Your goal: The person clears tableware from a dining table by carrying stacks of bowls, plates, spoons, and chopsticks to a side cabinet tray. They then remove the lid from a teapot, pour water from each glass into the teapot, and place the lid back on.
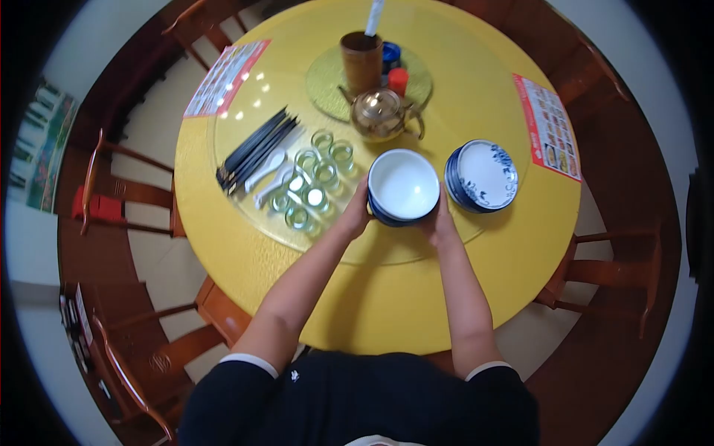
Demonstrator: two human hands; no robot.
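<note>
The fingers of the left hand (358,213) curl round one side of the bowls (404,184), and the fingers of the right hand (440,224) hug the other side. Both hands grip the bowls, but most of the fingertips are hidden, so I cannot tell how hard they squeeze. The bowls sit one in another, white inside and blue outside, with the open top facing up. They are over the near part of the table (320,312), between the cups and the plates. I cannot tell if the bottom one touches the table.

The bowls look hard and smooth, and they could slip if the hands are wet. They would chip or break if they got a bump. A pile like this should feel a bit heavy. The best hold is low down, one hand on each side, with fingers under the bottom bowl, so the pile does not tip or slide apart.

Just beside the right hand are the plates (487,177), in a pile. On the left hand's side are the little glass cups (326,172), then the white spoons (266,169) and the dark chopsticks (256,150). Past the bowls stands the shiny teapot (378,113).
</note>
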